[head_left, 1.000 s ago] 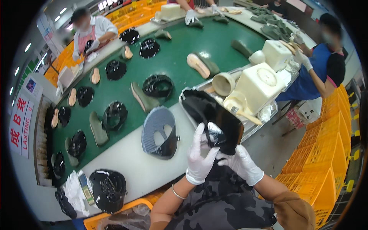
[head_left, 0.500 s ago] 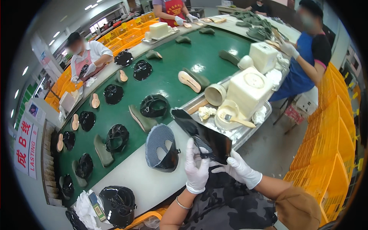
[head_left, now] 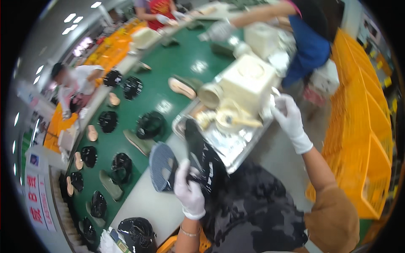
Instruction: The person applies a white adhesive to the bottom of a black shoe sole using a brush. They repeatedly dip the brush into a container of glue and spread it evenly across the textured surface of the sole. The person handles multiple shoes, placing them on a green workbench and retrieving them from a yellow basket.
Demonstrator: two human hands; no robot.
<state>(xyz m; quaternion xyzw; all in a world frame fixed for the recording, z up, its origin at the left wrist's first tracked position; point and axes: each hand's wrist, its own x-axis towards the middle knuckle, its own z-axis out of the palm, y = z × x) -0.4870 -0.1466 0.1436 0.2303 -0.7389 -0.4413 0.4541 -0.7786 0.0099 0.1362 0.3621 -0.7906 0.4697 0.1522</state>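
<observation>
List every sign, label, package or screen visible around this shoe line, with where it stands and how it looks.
White upright sign board with large red characters: far left edge, beside the green conveyor belt.
Small white card with a blue square: just above that board.
Black glossy plastic bag: on the pale bench at the bottom, left of the left hand.
No screens show.

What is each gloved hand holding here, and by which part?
The left hand grips a black shoe upper near its lower end. The right hand holds nothing, raised beside the cream machine.
</observation>
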